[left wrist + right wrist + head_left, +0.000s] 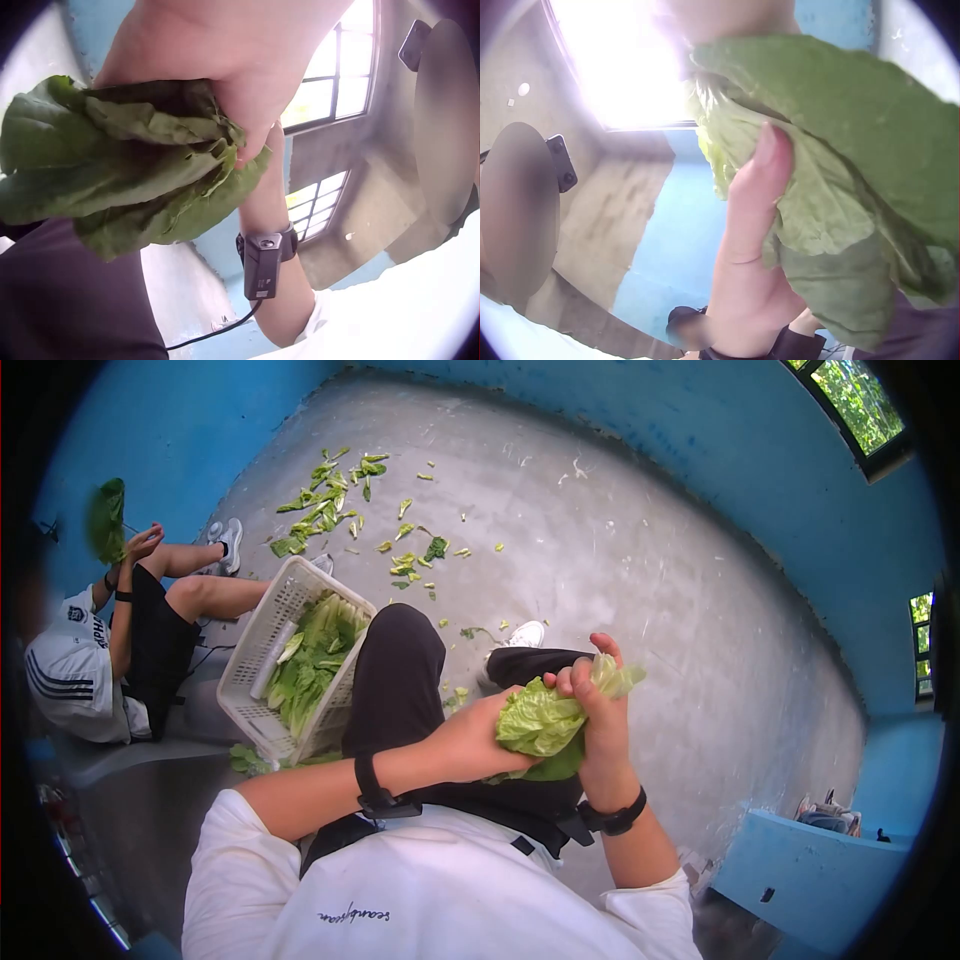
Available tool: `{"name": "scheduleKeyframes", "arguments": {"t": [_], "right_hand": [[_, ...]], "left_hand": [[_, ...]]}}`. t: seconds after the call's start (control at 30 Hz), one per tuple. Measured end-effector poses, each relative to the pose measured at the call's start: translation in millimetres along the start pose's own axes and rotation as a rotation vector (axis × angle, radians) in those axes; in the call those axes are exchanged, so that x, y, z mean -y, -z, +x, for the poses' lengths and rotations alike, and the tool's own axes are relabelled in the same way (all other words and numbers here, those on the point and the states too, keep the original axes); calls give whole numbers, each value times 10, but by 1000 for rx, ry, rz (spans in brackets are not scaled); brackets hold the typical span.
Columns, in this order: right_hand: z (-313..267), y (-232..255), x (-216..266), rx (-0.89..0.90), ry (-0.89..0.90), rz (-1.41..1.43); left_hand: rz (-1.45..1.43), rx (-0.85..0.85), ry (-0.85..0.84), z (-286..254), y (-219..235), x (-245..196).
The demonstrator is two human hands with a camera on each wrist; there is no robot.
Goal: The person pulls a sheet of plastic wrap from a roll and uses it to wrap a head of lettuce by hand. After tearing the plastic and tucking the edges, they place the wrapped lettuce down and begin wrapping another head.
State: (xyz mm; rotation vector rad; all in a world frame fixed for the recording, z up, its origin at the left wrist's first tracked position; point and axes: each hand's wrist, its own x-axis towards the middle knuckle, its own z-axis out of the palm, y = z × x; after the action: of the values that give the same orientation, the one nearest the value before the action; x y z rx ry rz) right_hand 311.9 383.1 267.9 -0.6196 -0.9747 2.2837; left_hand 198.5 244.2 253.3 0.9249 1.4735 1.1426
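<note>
A leafy green lettuce is held above the lap in the head view. My left hand grips it from the left, and in the right wrist view that hand's thumb lies along the pale leaves. On the lettuce's other side, my right hand has curled fingers around its pale end, where a light, blurred leaf piece sticks out. Dark outer leaves hang beneath my left hand in the left wrist view. The right fingertips are partly hidden there.
A white plastic basket holding leaves stands left of my knee. Loose leaves lie on the grey floor. Another person sits at the left with a leaf. A blue ledge is at lower right.
</note>
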Motion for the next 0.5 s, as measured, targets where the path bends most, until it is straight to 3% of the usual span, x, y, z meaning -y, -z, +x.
{"name": "scheduleKeyframes", "arguments": {"t": [0.23,0.37,0.5], "right_hand": [[-41,32,-29,80,38,-54],[-47,37,-52,-97,119,-116],[63,78,55,-137,90,152]], "left_hand": [[-45,-3,-49,26,21,18],[23,67,-41,43,11,32],[-11,207,-66,-76,221,-43]]}}
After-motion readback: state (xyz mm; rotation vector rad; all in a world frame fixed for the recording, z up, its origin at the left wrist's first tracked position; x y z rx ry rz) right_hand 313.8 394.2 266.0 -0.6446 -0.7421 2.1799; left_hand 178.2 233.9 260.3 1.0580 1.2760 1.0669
